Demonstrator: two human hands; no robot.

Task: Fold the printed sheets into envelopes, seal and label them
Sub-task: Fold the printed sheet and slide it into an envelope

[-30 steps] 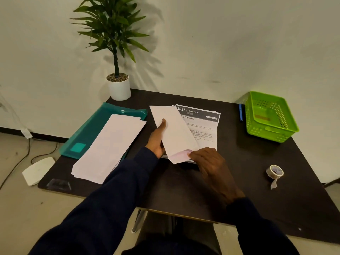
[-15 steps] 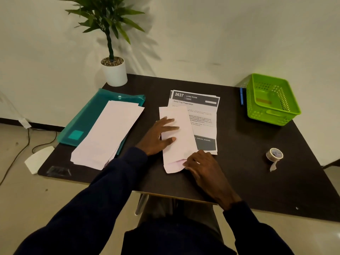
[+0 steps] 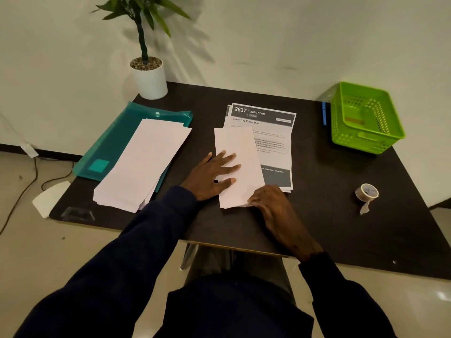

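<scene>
A white envelope (image 3: 240, 152) lies lengthwise on the dark table (image 3: 329, 215), overlapping the left side of a stack of printed sheets (image 3: 271, 132) headed "2637 Living Room". My left hand (image 3: 212, 174) rests flat on the envelope's middle, fingers straight. My right hand (image 3: 271, 203) presses down on the envelope's near end, covering its flap; its fingertips are bent onto the paper edge. A pile of blank envelopes (image 3: 144, 164) sits to the left, on a teal plastic folder (image 3: 109, 147). A roll of tape (image 3: 367, 192) with a loose tail lies at the right.
A green plastic basket (image 3: 366, 118) stands at the back right corner with a blue pen (image 3: 324, 113) beside it. A potted plant (image 3: 148, 76) stands at the back left. A cable and a white object lie on the floor at left.
The envelope, held up off the table a second ago, now lies flat. My left hand went from gripping its edge to lying flat on it. My right hand closed the near end.
</scene>
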